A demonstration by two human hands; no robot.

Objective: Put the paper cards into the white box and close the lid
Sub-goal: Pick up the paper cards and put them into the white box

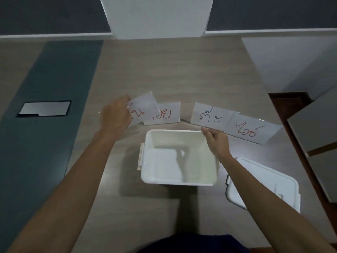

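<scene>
Above the open box (179,157), both hands are pinching cards: left (114,115) one (144,108), right (217,141) another (206,115), ready for dropping in.

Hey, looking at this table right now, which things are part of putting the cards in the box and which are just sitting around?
Part of the job:
- four paper cards; the left hand holds one, the right hand pinches another
- open white box
- its lid, lying right of the box

Just lying about:
- metal cover plate set in the table

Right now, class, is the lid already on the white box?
No: the lid lies on the table to the right of the white box, which stands open.
</scene>
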